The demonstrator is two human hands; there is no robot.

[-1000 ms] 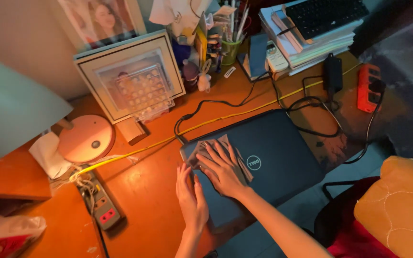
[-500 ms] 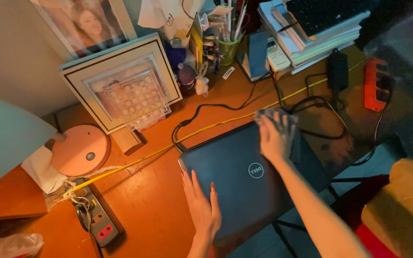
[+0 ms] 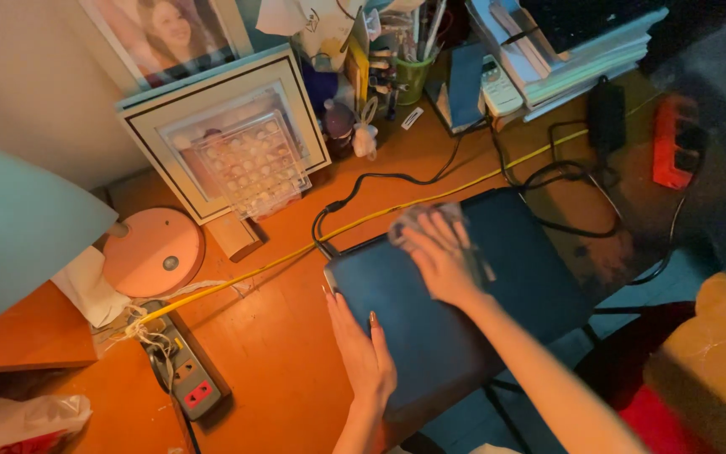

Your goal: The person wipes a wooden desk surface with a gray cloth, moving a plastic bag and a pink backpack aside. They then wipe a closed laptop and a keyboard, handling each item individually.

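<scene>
A closed dark laptop (image 3: 514, 277) lies on the orange wooden desk (image 3: 270, 336). My right hand (image 3: 440, 256) presses a grey cloth (image 3: 413, 220) flat on the lid near its back edge, left of the middle. My left hand (image 3: 363, 349) lies flat, fingers together, on the laptop's left front edge and touches the desk beside it. It holds nothing.
A yellow cable (image 3: 245, 273) and a black cable (image 3: 380, 181) cross the desk behind the laptop. Further back stand a framed picture (image 3: 228, 134), a pen cup (image 3: 413, 76) and stacked books (image 3: 565, 50). A lamp base (image 3: 155, 252) and power strip (image 3: 182, 378) sit left; an orange power strip (image 3: 674, 143) right.
My right hand swept the cloth from the lid's left side to its far right corner, then back leftward along the back edge. My left hand stayed on the laptop's left edge.
</scene>
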